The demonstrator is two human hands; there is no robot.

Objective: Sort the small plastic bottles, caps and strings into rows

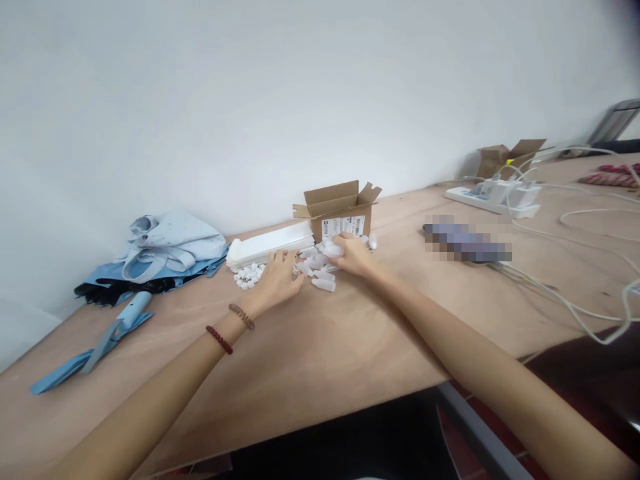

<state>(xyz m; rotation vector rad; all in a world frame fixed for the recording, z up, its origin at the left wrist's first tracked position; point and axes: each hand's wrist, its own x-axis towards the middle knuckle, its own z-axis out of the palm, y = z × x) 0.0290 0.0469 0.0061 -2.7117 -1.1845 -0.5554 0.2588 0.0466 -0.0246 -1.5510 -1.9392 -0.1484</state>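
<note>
Small translucent plastic bottles (pixel 324 283) lie in a loose pile on the wooden table, in front of an open cardboard box (pixel 341 225). My right hand (pixel 354 255) reaches into this pile from the right, its fingers curled round a whitish bottle (pixel 331 249). On the pile's left side, my left hand (pixel 279 279) rests low with its fingers apart and slightly bent; nothing shows in it, though its palm side is hidden. Small white caps (pixel 249 275) are heaped just left of that hand. Behind them lies a stack of long white flat cartons (pixel 273 244).
A folded light-blue umbrella (pixel 170 243) and its blue sleeve (pixel 107 343) lie at left. On the right are a blurred-out phone-like object (pixel 465 241), a white power strip (pixel 493 197) with trailing cables, and another open box (pixel 505 160). The wall stands behind the table.
</note>
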